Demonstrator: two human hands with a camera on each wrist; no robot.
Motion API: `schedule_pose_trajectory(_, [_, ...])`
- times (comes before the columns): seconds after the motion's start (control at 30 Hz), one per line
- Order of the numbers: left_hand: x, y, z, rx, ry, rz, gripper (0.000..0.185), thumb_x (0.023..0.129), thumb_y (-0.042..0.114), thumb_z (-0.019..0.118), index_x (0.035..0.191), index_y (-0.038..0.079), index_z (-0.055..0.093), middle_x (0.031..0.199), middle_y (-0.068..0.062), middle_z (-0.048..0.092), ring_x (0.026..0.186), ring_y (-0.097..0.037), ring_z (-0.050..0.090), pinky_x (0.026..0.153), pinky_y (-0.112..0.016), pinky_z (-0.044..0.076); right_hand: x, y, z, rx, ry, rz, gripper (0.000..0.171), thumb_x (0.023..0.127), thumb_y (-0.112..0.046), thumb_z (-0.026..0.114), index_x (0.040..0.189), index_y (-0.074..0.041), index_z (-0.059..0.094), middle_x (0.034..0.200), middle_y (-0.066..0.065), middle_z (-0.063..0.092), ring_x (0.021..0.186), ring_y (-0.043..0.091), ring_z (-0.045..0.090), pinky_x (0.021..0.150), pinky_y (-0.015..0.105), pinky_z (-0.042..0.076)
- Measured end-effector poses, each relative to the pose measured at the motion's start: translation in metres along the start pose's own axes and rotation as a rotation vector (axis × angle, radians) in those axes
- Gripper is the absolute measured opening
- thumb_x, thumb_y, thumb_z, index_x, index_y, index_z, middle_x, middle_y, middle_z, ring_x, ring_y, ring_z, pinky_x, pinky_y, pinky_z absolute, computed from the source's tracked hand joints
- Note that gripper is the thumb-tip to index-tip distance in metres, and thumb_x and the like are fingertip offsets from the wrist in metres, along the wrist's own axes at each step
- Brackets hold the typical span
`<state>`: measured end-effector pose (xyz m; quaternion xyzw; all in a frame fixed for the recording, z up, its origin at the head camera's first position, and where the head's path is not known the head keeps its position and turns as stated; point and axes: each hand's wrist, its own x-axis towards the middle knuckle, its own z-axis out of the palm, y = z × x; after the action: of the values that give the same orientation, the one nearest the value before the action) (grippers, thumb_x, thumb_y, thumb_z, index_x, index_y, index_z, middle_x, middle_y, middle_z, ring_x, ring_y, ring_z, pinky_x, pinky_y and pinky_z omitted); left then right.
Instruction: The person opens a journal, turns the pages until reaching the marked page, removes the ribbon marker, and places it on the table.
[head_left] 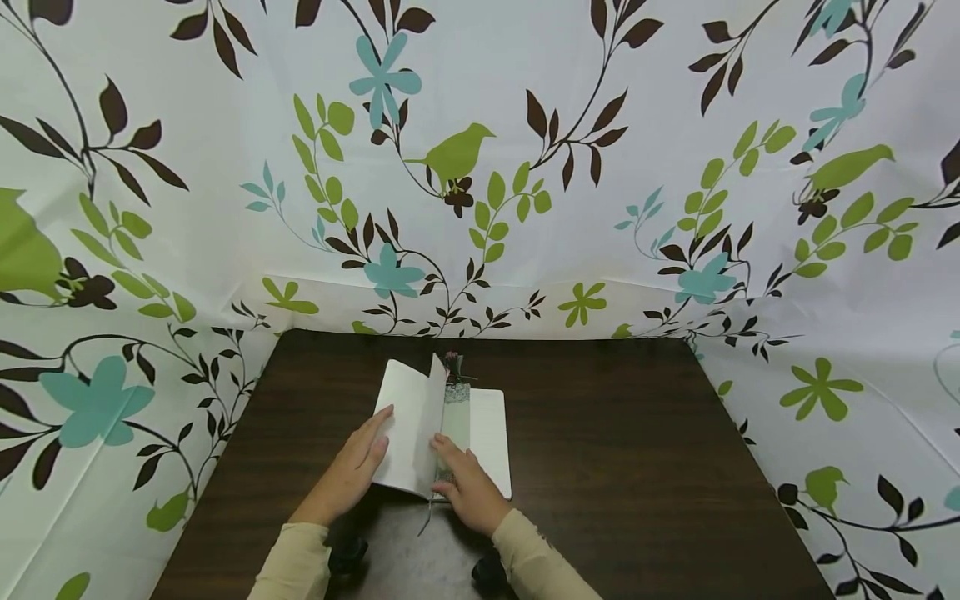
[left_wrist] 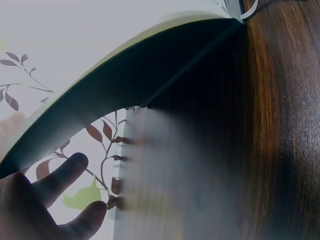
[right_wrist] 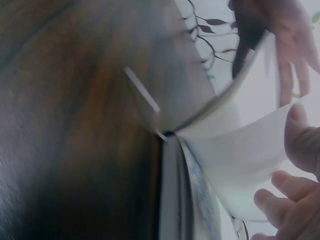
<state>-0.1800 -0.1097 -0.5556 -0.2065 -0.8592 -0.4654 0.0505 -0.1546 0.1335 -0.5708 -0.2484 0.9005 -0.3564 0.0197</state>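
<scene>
An open notebook (head_left: 491, 433) with white pages and a dark cover lies on the table. My left hand (head_left: 348, 467) grips the outer edge of its raised left side; in the left wrist view the fingers (left_wrist: 62, 175) reach beneath the dark cover (left_wrist: 120, 75). My right hand (head_left: 472, 483) touches an upright page (head_left: 437, 400) near the middle, its fingers (right_wrist: 272, 205) and thumb lying along the page's side. A pale green bookmark (head_left: 456, 425) with patterned grey ends and a dark, pinkish tassel (head_left: 453, 363) lies along the right page, partly covered by the right hand.
A thin ribbon (head_left: 425, 521) hangs from the bottom of the notebook's spine onto the dark wooden table (head_left: 615, 450). White cloth (head_left: 570, 250) printed with leaves, birds and flowers hangs behind and beside the table. Dark wrist cameras (head_left: 347, 554) sit at both sleeves.
</scene>
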Motion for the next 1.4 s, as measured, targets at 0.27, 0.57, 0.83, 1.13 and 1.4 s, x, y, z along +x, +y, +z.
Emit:
schedule_pose_trajectory(0.27, [-0.001,0.001,0.003,0.121,-0.008,0.023,0.036,0.108,0.018,0.050,0.142,0.010,0.059,0.162,-0.017,0.033,0.142,-0.049,0.027,0.099,-0.078,0.023,-0.001,-0.004,0.017,-0.190,-0.115,-0.093,0.048,0.102,-0.017,0.062,0.149,-0.017,0.052,0.163,0.005,0.036,0.148,0.023,0.035,0.108,0.065,0.036])
schedule_pose_trajectory(0.57, [-0.004,0.000,0.002,0.367,0.008,0.013,0.031,0.094,0.017,0.073,0.125,0.014,0.070,0.163,-0.013,0.031,0.138,-0.043,0.032,0.093,-0.071,0.034,-0.003,0.006,0.012,-0.266,-0.163,-0.070,0.047,0.103,-0.012,0.060,0.148,-0.020,0.053,0.161,0.002,0.038,0.148,0.029,0.035,0.109,0.061,0.037])
schedule_pose_trajectory(0.83, [-0.005,-0.001,0.002,0.418,0.010,-0.004,0.031,0.094,0.012,0.071,0.124,0.015,0.070,0.164,-0.013,0.028,0.137,-0.044,0.031,0.094,-0.072,0.034,-0.009,0.025,-0.001,-0.271,-0.081,-0.032,0.047,0.100,-0.008,0.064,0.146,-0.013,0.055,0.159,0.010,0.042,0.147,0.031,0.037,0.111,0.060,0.035])
schedule_pose_trajectory(1.13, [-0.004,0.000,0.003,0.418,0.016,-0.014,0.030,0.094,0.012,0.070,0.123,0.016,0.071,0.166,-0.014,0.022,0.139,-0.046,0.028,0.095,-0.072,0.033,-0.011,0.032,0.000,-0.355,-0.058,-0.045,0.047,0.094,-0.008,0.071,0.140,-0.012,0.060,0.156,0.015,0.044,0.144,0.034,0.040,0.110,0.054,0.039])
schedule_pose_trajectory(1.4, [-0.003,0.000,0.004,0.420,0.014,-0.026,0.031,0.095,0.013,0.070,0.125,0.017,0.070,0.167,-0.015,0.018,0.140,-0.046,0.028,0.094,-0.072,0.033,-0.012,0.040,-0.002,-0.494,-0.025,0.016,0.055,0.091,-0.021,0.076,0.142,-0.012,0.059,0.155,0.017,0.045,0.143,0.036,0.041,0.108,0.056,0.041])
